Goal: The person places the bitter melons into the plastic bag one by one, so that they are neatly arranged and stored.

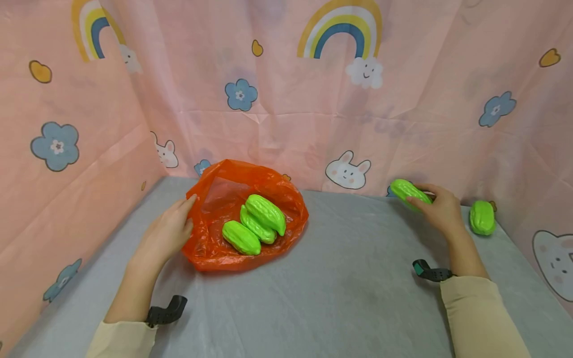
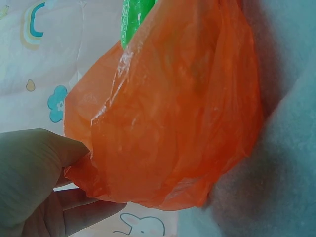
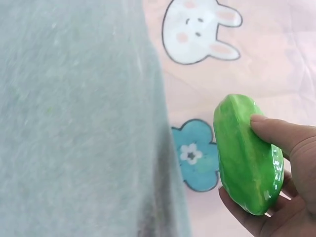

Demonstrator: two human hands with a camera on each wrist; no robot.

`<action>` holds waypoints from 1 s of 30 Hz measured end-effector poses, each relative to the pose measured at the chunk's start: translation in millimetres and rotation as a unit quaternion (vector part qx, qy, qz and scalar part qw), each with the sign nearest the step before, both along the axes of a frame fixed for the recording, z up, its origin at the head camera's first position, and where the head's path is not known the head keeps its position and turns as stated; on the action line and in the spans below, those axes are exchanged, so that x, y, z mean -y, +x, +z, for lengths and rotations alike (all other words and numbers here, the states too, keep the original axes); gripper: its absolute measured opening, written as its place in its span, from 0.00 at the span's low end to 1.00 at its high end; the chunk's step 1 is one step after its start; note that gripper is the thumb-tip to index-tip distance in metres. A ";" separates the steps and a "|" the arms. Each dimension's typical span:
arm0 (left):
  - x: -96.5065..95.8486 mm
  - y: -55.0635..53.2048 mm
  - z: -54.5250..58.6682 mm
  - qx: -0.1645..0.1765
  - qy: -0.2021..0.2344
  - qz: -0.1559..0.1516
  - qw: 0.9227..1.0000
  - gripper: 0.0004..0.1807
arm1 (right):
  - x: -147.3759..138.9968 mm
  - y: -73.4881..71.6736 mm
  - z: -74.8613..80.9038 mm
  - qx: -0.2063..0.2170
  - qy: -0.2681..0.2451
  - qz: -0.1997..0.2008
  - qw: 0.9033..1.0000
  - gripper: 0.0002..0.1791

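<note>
An orange-red plastic bag (image 1: 210, 248) lies with its mouth spread wide on the cloth. Inside it rest three glossy green ridged fruits (image 1: 265, 213), shaped like star fruit. My left hand (image 1: 167, 231) pinches the bag's left rim between thumb and fingers; the left wrist view shows the bag (image 2: 168, 118) stretching away from the thumb. Over at the right, another green ridged fruit (image 3: 247, 153) is gripped in my right hand (image 1: 440, 209), thumb on one side and fingers beneath. It is held up off the cloth, close to the back wall.
One more green fruit (image 1: 482, 218) lies on the cloth to the right of my right hand. Grey cloth (image 1: 340, 288) covers the table. Pink patterned sheets (image 1: 286, 129) stand as walls at the back and both sides. A black strap mount (image 1: 166, 311) sits on each wrist.
</note>
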State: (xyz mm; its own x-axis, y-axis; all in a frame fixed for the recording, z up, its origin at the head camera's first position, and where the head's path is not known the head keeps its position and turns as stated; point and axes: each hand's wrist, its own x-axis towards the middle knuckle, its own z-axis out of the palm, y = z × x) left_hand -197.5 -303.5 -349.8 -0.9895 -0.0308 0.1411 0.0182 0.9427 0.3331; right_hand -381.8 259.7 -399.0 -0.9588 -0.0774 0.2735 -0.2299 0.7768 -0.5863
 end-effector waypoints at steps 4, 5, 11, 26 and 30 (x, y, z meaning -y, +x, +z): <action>-0.9 -0.5 0.4 -0.002 -0.003 -0.002 1.000 0.32 | 4.4 4.3 6.0 -0.001 -0.002 0.000 1.000 0.34; -1.2 -0.6 0.5 -0.002 -0.004 -0.002 1.000 0.32 | 5.5 5.5 7.6 -0.003 -0.005 0.001 1.000 0.34; -3.6 0.1 1.9 -0.004 -0.009 -0.005 1.000 0.31 | 13.1 12.4 20.1 -0.025 -0.012 0.008 1.000 0.33; -2.7 1.7 0.9 0.000 -0.006 -0.005 1.000 0.31 | 51.8 37.2 61.9 -0.059 -0.012 0.009 0.998 0.31; -3.6 0.9 2.4 0.008 -0.004 -0.001 1.000 0.31 | 62.1 43.0 66.3 -0.075 -0.006 0.025 0.997 0.30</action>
State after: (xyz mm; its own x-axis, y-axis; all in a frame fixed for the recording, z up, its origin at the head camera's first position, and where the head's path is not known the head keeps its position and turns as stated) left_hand -196.7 -299.9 -347.4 -0.9916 -0.0273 0.1260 0.0152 0.9456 0.3249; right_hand -338.8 197.5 -332.7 -0.9016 -0.1204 0.4155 -0.3549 0.7551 -0.5512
